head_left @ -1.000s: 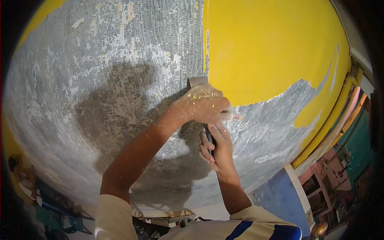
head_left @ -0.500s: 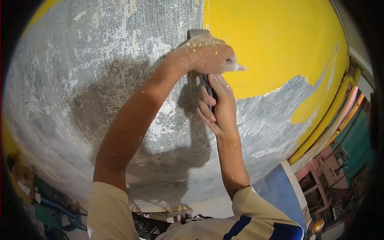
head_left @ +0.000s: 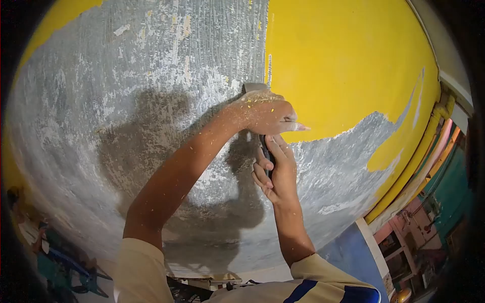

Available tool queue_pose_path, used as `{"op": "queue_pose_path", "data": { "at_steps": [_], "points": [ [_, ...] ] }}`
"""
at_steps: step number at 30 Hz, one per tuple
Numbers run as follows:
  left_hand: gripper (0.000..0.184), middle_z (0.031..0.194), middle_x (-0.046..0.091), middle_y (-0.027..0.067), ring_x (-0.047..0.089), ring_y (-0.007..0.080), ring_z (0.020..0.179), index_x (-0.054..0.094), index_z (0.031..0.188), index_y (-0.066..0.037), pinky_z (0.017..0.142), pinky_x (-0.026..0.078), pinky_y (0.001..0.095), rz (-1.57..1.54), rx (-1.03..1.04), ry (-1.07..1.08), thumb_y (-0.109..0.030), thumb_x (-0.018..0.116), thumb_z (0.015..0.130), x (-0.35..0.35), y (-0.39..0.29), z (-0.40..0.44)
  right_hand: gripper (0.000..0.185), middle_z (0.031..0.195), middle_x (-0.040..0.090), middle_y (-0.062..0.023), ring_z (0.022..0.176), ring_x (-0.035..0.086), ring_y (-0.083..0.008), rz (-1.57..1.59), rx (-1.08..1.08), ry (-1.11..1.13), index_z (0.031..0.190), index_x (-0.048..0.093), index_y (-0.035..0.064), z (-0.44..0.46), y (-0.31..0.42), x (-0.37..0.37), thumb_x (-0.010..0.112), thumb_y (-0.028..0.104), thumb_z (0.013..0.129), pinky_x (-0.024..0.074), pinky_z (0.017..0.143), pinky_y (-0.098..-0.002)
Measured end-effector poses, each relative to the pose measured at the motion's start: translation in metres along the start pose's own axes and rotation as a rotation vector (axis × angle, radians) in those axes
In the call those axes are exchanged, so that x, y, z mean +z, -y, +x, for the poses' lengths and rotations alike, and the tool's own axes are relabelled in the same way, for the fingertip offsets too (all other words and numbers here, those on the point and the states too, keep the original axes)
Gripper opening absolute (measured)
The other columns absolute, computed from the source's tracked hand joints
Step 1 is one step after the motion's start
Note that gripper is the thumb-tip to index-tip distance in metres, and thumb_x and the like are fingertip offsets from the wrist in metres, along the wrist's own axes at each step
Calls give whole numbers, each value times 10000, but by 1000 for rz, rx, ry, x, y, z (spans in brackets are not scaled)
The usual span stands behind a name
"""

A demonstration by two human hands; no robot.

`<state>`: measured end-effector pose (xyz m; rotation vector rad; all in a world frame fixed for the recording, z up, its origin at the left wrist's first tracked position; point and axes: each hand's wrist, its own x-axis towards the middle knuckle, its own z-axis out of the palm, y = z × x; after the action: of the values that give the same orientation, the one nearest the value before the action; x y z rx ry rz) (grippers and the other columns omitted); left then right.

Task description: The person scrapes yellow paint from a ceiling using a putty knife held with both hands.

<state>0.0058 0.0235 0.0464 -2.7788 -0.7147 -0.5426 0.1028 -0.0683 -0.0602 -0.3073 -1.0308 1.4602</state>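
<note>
A scraper with a wide flat blade rests against the wall where bare grey surface meets yellow paint. My left hand, dusted with yellow flakes, is closed round the tool just below the blade and hides its middle. Lower down, the fingers of my right hand are wrapped round the dark handle. Shadows of the arms and head fall on the grey surface.
Yellow pipes run down the right side. A blue panel stands at the lower right, near cluttered shelves. At the far lower left another person is partly visible beside dark equipment.
Both hands and the scraper went up along the yellow edge, then came back down part of the way. The grip of both hands looks the same.
</note>
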Motion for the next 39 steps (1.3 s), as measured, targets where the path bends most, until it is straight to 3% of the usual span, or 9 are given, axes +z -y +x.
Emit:
{"op": "queue_pose_path", "data": {
  "at_steps": [5,7,11,14,26,32,35,38,39],
  "points": [
    [457,574,578,71,484,171,497,711,946,-24,549,451,369,73,-35,15,-468,611,985,-20,1,8,156,570,356,49,310,251,-62,-5,-31,2,1147,540,133,17,7,6,478,257,1077,212,296,-218],
    [486,544,529,61,436,173,483,682,819,-19,531,418,371,106,153,-162,-474,619,977,-12,32,28,144,572,357,50,311,252,-61,-22,-44,17,1114,536,134,24,13,7,479,261,1077,214,297,-216],
    [576,505,438,44,365,166,479,583,624,-17,510,366,375,32,-3,-122,-477,628,968,-47,6,19,137,580,359,47,317,249,-59,-40,-73,77,1080,530,140,34,29,20,483,269,1077,208,299,-212],
    [593,507,442,40,372,151,489,550,597,-20,509,363,375,11,49,-123,-481,635,961,-50,14,29,134,573,345,50,316,235,-57,-43,-61,66,1084,538,147,37,34,23,482,269,1078,206,300,-212],
    [538,583,564,66,451,152,540,655,697,-35,552,410,358,173,-68,-133,-523,654,922,-73,2,29,100,581,366,57,321,254,-55,-52,-84,163,1063,534,162,46,49,25,503,256,1071,217,302,-213],
    [502,571,537,59,439,162,540,631,686,-30,567,411,362,168,105,-207,-475,682,912,-67,21,41,108,580,370,57,325,264,-54,-56,-71,177,1067,517,162,49,53,22,506,270,1066,228,303,-213],
    [459,561,519,45,422,145,533,624,683,-29,545,395,355,203,-44,-180,-417,685,921,-83,5,34,126,582,371,58,329,264,-53,-57,-100,201,1025,499,160,59,58,27,514,281,1060,229,306,-213],
    [485,544,460,15,380,112,523,580,642,-28,513,354,344,187,308,-359,-407,688,924,-94,50,61,151,587,373,60,338,265,-53,-36,-131,252,981,480,158,74,66,35,516,284,1056,230,314,-215],
    [495,543,441,7,369,104,521,565,632,-28,507,342,342,173,247,-362,-409,693,920,-106,42,63,160,589,375,60,342,265,-52,-31,-155,293,967,473,157,85,75,42,516,284,1055,230,317,-216]
  ]
}}
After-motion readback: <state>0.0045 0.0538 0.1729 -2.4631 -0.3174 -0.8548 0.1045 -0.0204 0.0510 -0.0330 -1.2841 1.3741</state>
